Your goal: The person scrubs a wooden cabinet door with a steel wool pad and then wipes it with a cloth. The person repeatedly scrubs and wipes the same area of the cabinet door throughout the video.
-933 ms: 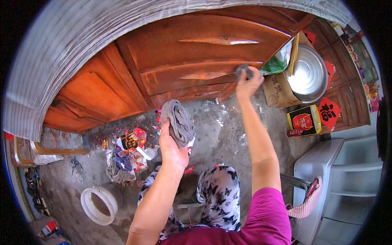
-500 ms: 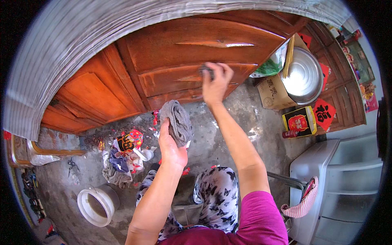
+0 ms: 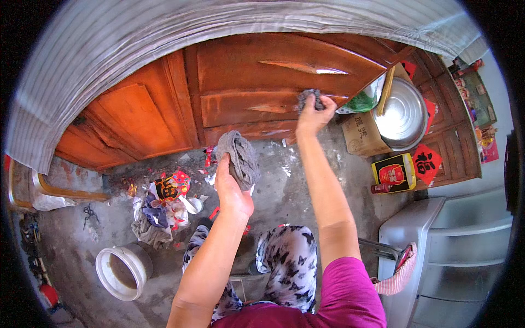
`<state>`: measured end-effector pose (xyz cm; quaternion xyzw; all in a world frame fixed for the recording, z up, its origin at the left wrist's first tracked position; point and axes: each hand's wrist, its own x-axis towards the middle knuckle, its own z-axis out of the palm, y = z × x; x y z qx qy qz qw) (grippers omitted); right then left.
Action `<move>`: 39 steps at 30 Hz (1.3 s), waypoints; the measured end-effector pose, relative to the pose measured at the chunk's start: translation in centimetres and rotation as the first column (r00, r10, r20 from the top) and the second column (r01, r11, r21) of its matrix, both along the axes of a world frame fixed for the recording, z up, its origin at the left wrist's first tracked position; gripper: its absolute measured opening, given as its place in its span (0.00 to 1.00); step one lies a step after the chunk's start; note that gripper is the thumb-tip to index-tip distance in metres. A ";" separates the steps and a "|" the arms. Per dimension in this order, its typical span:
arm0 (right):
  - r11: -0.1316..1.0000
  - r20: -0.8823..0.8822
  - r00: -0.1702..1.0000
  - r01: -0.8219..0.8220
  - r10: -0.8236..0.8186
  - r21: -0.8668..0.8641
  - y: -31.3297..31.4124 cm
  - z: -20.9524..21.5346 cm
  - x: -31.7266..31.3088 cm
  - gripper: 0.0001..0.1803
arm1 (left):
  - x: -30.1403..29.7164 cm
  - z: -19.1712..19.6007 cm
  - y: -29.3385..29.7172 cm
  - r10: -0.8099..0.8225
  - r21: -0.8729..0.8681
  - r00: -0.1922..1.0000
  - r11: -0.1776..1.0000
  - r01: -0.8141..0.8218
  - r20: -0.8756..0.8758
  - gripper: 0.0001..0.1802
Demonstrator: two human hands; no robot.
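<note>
A folded grey cloth (image 3: 239,158) rests in my left hand (image 3: 234,195), the fingers closed round its underside, held up over the floor. With its fingertips my right hand (image 3: 314,117) pinches a dark grey scouring pad (image 3: 310,100), which looks like steel wool. That pad lies against the front of a reddish-brown wooden cabinet (image 3: 235,68), near the right end of a lower drawer. Paler streaks show around the carved recess of this drawer (image 3: 254,107).
A white bucket (image 3: 124,270) of murky water stands on the lower left floor. Beside it lies a heap of rags and wrappers (image 3: 158,210). At right are a cardboard box (image 3: 363,136), a metal basin (image 3: 403,115), a yellow-black bag (image 3: 394,172) and a chair (image 3: 402,270).
My right hand has shifted right along the drawer front with the scouring pad. My left hand keeps the cloth in nearly the same place. The view has turned slightly.
</note>
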<state>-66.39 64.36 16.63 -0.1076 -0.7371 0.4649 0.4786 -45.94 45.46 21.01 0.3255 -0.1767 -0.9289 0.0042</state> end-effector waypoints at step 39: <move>0.903 0.016 0.998 0.048 -0.060 0.427 9.4 1.2 0.7 0.16 | -1.4 -1.4 4.1 -0.113 -0.056 0.984 0.991 0.122 0.137 0.23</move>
